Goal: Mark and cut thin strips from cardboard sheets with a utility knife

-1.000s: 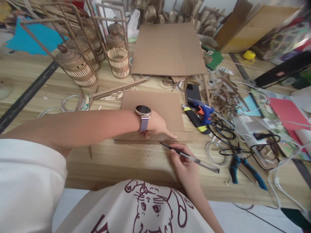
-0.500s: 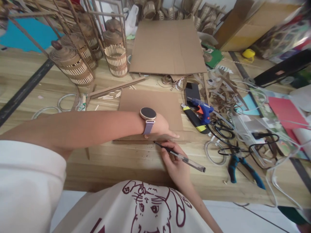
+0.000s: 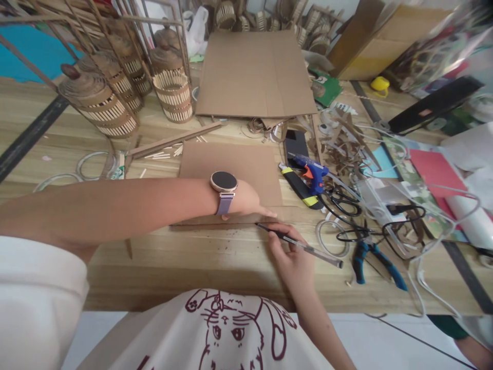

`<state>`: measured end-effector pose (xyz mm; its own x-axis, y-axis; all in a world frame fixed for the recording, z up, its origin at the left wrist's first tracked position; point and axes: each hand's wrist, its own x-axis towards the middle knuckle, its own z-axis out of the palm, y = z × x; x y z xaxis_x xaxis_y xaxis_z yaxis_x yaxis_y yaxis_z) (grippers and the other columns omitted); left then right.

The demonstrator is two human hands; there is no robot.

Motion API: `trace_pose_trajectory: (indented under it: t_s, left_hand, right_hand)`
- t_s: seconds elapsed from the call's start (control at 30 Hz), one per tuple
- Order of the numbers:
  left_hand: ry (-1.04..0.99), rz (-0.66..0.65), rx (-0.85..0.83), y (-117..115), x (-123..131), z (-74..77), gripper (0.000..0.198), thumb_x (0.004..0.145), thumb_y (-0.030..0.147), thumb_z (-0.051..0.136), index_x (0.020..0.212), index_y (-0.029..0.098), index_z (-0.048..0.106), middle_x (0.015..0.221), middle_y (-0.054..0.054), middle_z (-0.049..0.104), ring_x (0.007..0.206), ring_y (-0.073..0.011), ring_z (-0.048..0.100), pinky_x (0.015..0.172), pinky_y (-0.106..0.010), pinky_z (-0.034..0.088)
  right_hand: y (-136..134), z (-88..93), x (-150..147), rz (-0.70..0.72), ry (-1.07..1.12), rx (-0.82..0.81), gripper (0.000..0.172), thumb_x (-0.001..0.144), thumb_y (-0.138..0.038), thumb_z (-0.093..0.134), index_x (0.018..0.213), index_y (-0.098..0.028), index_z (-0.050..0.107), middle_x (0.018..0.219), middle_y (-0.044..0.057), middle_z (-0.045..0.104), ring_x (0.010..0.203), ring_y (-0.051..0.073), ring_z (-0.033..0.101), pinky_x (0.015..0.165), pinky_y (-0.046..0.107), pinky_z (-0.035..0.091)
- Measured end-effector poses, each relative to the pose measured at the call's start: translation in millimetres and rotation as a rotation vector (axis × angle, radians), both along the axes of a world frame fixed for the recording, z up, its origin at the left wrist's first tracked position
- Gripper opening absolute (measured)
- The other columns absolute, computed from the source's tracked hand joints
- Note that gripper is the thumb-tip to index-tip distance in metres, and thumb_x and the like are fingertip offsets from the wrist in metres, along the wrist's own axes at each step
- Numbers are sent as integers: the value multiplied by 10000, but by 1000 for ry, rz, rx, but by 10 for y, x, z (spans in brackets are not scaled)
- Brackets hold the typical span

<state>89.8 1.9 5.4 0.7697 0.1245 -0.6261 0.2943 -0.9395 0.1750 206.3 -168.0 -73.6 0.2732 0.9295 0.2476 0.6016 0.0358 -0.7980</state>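
On the cluttered wooden table point(image 3: 185, 262), the left hand point(image 3: 246, 203) lies flat, fingers stretched, on the near edge of a brown cardboard sheet point(image 3: 231, 162). The sheet looks light and stiff yet easy to crease, so it is best pressed near the edge. The right hand point(image 3: 295, 259) is closed around a thin, smooth pen point(image 3: 308, 248) close to its tip, just beside the left fingertips; no writing is readable.
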Motion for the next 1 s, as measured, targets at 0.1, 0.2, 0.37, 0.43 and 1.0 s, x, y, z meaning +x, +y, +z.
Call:
trace_pose_trajectory:
  t_s: [0.1, 0.2, 0.37, 0.43, 1.0]
  left_hand:
    - [5, -5, 15, -9, -10, 2, 1275, 519, -127, 788, 1530, 487, 312, 810, 15, 768, 685, -216, 656, 653, -255, 444]
    - [-28, 30, 4, -8, -14, -10, 1284, 474, -152, 780, 1504, 495, 369, 725, 38, 736, 687, -215, 644, 667, -254, 444]
    - [-24, 52, -50, -3, -11, -23, 1289, 479, -181, 789, 1515, 459, 366, 730, 30, 738, 626, -199, 608, 680, -275, 450]
    - [-24, 29, -44, -4, -9, -33, 1301, 497, -182, 798, 1531, 453, 328, 767, 20, 751, 612, -194, 595, 690, -289, 453]
    - [-142, 159, 4, -77, -35, 67, 1197, 492, -284, 701, 1399, 483, 552, 962, -2, 793, 861, -257, 713, 794, -321, 523]
  right_hand:
    - [-70, -43, 202, -136, -20, -25, 124, 882, -316, 614, 893, -227, 700, 855, 44, 743, 826, 216, 686, 792, 378, 550]
    - [-131, -85, 407, -279, -48, -32, 156, 881, -345, 620, 886, -213, 703, 829, 46, 725, 776, 214, 653, 790, 392, 523]
    - [-198, -91, 622, -439, -68, 15, 143, 846, -349, 653, 848, -216, 703, 822, 46, 707, 748, 205, 627, 753, 374, 491]
    - [-216, -68, 594, -470, -46, 35, 136, 837, -347, 663, 833, -217, 703, 796, 37, 695, 712, 194, 619, 730, 366, 485]
    - [290, 97, -800, 491, 122, -3, 159, 898, -214, 569, 980, -269, 693, 891, 16, 758, 812, 182, 716, 750, 322, 584]
